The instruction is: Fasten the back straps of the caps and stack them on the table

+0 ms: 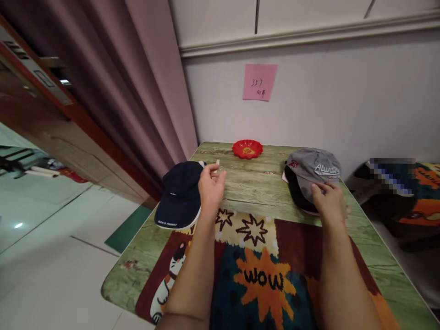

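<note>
On the left part of the table sits a navy cap (182, 188), its brim toward me and printed with small white letters. My left hand (211, 188) is beside its right side, fingers loosely bent and apart, with nothing I can make out in them. A small pale bit shows by the fingertips, too small to name. At the right, a grey cap (314, 165) with white "Always" lettering and a dark underside rests tilted on the table. My right hand (330, 201) is closed at its near right edge, thumb and fingers against the cap; some fingers are hidden.
A red scalloped dish (247, 149) stands at the back of the wood-patterned table (247, 183). A colourful mat (268, 275) marked "WOW" covers the near part. Behind are a wall with a pink note (259, 82) and a purple curtain (161, 82). Dark items lie beyond the right edge.
</note>
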Demonstrator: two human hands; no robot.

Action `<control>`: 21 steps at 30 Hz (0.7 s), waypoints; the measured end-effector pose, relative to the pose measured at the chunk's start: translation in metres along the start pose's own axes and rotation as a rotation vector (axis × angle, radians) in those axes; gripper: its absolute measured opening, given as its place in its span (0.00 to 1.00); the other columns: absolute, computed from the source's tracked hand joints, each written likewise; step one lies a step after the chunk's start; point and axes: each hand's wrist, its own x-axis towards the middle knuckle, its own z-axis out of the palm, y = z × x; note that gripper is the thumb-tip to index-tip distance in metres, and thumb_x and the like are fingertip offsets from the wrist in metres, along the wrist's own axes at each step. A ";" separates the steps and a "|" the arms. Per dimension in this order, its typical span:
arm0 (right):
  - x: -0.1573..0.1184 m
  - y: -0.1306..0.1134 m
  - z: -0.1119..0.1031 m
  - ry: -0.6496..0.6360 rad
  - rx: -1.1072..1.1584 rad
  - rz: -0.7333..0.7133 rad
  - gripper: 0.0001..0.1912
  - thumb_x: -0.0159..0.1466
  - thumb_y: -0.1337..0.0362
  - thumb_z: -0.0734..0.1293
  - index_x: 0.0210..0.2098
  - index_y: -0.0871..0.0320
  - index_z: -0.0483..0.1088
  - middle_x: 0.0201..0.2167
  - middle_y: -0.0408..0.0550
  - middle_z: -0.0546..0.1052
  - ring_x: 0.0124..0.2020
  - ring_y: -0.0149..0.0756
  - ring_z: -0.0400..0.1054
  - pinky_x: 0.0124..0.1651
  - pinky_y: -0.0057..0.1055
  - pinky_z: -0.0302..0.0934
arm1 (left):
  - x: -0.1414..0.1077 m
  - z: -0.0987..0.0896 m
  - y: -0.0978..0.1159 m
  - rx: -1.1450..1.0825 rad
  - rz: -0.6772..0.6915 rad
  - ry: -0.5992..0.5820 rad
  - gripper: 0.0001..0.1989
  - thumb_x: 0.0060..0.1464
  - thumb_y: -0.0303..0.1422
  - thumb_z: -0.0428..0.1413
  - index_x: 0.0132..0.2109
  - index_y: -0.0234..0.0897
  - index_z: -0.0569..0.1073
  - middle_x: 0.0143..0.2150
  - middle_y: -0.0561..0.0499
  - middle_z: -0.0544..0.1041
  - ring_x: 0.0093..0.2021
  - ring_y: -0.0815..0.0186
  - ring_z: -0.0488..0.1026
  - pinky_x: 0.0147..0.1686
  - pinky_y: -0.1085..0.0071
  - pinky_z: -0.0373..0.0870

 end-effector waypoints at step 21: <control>-0.017 -0.031 -0.012 0.187 0.279 -0.307 0.24 0.63 0.46 0.63 0.45 0.58 0.78 0.52 0.59 0.77 0.56 0.52 0.68 0.60 0.50 0.58 | 0.022 -0.076 -0.033 0.845 -0.122 0.402 0.04 0.57 0.34 0.56 0.36 0.39 0.70 0.53 0.40 0.75 0.56 0.43 0.68 0.58 0.43 0.58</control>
